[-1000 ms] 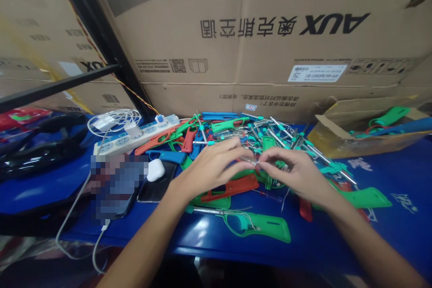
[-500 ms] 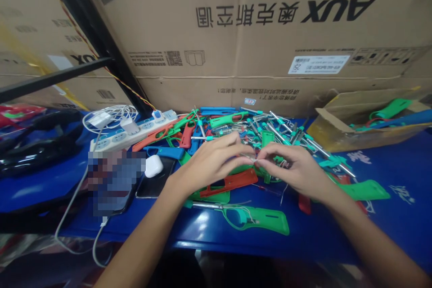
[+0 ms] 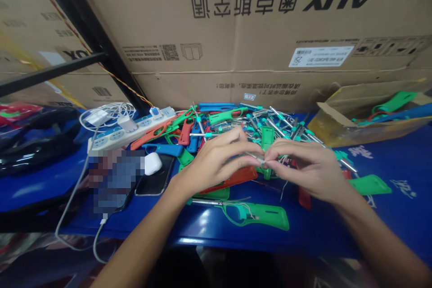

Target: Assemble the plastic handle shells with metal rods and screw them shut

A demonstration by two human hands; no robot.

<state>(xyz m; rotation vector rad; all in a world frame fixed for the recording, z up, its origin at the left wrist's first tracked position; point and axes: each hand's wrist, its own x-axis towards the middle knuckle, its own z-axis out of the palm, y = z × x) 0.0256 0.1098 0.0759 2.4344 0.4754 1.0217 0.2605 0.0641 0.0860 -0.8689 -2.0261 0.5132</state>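
Note:
Above the pile, my left hand (image 3: 224, 157) pinches a small clear-whitish piece (image 3: 259, 157) between thumb and fingers; its kind is too small to make out. The fingertips of my right hand (image 3: 297, 162) close on the same piece's right end. Beneath the hands lie green and red lighter handle shells, among them a red shell (image 3: 238, 179) and an upright-looking green shell (image 3: 267, 137). Nearer to me rests a green lighter half (image 3: 270, 217) with a metal tube, a teal part and thin white wires. Behind, metal lighter tubes (image 3: 278, 128) with teal ends lie heaped.
An open cardboard box (image 3: 364, 130) with lighter shells stands at the right. On the left are a white power strip (image 3: 130, 132) with coiled cables, a phone (image 3: 116, 184) on a charging cable, a white earbud case (image 3: 153, 163) and a dark tablet-like slab (image 3: 151, 184). A large carton (image 3: 222, 63) walls off the back.
Both hands have shifted slightly right, still pinching together at the small piece. The whitish piece shows a little more clearly between the fingertips. The camera view has tilted slightly.

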